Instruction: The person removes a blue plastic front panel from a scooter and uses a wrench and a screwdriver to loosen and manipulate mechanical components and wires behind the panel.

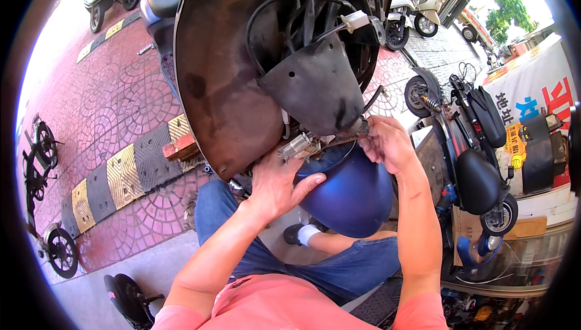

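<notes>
A glossy dark-blue rounded scooter cover (354, 194) hangs in front of me below a black plastic panel (318, 91). My left hand (272, 184) grips the cover's left rim, thumb on its face, other fingers partly hidden. Just above those fingers sits a clear, bulb-like part (295, 147). At the cover's upper right, my right hand (390, 143) pinches a small dark piece (363, 126) with a thin brown strip or wire (339, 142) running from it. Black cables and a white connector (355, 21) stick out above the panel.
A large brown-black body shell (227, 75) curves along the left of the work. Parked scooters, one black (478, 172), stand at right beside a printed banner (535, 88). A yellow-and-black speed bump (130, 172) crosses the red paving; a brick-red block (180, 147) lies on it.
</notes>
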`<action>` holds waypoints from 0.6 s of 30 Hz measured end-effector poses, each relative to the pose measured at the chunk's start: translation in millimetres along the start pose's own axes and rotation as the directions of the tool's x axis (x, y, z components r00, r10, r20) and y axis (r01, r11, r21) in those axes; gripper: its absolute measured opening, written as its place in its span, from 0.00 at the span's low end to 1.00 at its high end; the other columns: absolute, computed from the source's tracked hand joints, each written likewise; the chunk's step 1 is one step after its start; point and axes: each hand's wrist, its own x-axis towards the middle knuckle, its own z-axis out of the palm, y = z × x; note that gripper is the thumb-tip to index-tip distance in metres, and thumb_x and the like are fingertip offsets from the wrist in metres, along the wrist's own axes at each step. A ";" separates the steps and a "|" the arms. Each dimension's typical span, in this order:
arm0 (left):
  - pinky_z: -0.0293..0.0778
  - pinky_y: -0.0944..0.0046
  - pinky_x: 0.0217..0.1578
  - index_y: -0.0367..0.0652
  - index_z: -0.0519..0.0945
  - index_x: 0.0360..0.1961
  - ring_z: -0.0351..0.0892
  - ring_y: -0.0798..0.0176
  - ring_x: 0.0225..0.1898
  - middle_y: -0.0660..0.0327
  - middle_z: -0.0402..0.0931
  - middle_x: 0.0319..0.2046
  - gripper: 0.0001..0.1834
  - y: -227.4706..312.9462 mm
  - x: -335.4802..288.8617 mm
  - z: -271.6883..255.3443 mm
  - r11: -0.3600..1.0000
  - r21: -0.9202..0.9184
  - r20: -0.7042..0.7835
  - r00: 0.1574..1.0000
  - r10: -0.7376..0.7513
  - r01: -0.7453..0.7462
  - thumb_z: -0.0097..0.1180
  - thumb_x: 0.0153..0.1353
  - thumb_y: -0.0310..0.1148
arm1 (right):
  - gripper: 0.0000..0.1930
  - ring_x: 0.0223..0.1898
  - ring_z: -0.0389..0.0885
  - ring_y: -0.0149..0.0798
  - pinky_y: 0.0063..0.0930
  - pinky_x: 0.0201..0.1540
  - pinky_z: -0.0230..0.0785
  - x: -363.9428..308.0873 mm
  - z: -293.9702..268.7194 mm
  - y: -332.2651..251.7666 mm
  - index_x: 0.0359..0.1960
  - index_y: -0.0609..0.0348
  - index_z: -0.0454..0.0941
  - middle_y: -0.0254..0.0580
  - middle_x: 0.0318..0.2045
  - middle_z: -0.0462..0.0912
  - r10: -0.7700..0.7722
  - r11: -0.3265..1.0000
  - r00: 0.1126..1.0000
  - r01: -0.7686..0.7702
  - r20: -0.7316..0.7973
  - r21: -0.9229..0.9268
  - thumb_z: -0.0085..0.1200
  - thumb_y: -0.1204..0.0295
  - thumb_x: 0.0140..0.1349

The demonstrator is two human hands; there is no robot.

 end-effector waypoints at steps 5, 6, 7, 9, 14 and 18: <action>0.76 0.40 0.61 0.46 0.85 0.64 0.79 0.34 0.64 0.45 0.81 0.65 0.33 0.2 2.2 0.5 1.000 0.004 0.024 1.000 0.000 0.000 0.66 0.70 0.60 | 0.12 0.15 0.75 0.30 0.24 0.16 0.61 15.3 -9.8 -0.7 0.38 0.63 0.84 0.40 0.22 0.82 0.050 0.998 0.997 -0.052 0.059 0.036 0.47 0.72 0.69; 0.76 0.40 0.61 0.46 0.85 0.64 0.79 0.34 0.64 0.45 0.81 0.65 0.33 0.8 2.2 1.4 1.000 0.013 0.026 1.000 -0.003 0.003 0.66 0.70 0.60 | 0.11 0.15 0.75 0.30 0.24 0.16 0.62 14.8 -9.0 -1.3 0.38 0.63 0.84 0.40 0.23 0.82 0.046 0.998 0.998 -0.047 0.049 0.032 0.47 0.72 0.69; 0.76 0.40 0.61 0.46 0.85 0.65 0.79 0.34 0.64 0.45 0.80 0.65 0.33 0.6 2.7 2.4 1.000 0.022 0.028 1.000 -0.001 0.000 0.65 0.70 0.59 | 0.11 0.16 0.75 0.30 0.24 0.16 0.62 13.8 -8.1 -2.2 0.39 0.62 0.84 0.40 0.23 0.82 0.042 0.999 0.998 -0.043 0.037 0.028 0.47 0.72 0.70; 0.76 0.40 0.61 0.46 0.85 0.65 0.78 0.34 0.65 0.45 0.80 0.65 0.33 -2.0 0.0 4.3 0.999 0.041 0.035 0.999 -0.003 0.002 0.65 0.71 0.59 | 0.11 0.16 0.75 0.29 0.23 0.17 0.62 10.9 -1.8 0.5 0.39 0.64 0.84 0.39 0.23 0.82 0.007 0.999 1.000 -0.007 -0.016 -0.037 0.49 0.73 0.70; 0.75 0.39 0.60 0.48 0.83 0.67 0.78 0.35 0.65 0.46 0.80 0.65 0.34 -3.8 -3.1 2.6 0.996 0.081 0.074 0.997 -0.034 0.027 0.65 0.71 0.60 | 0.10 0.17 0.74 0.26 0.22 0.20 0.63 -19.6 20.4 6.3 0.43 0.68 0.85 0.37 0.24 0.81 -0.112 0.988 0.983 0.095 -0.147 -0.119 0.51 0.75 0.70; 0.74 0.38 0.61 0.50 0.83 0.67 0.78 0.35 0.65 0.46 0.79 0.66 0.34 -1.7 -3.3 5.1 0.993 0.099 0.117 0.990 -0.080 0.069 0.64 0.71 0.62 | 0.10 0.18 0.74 0.25 0.22 0.20 0.63 -16.6 9.7 11.0 0.45 0.68 0.85 0.36 0.25 0.81 -0.105 0.992 0.982 0.091 -0.160 -0.088 0.54 0.75 0.70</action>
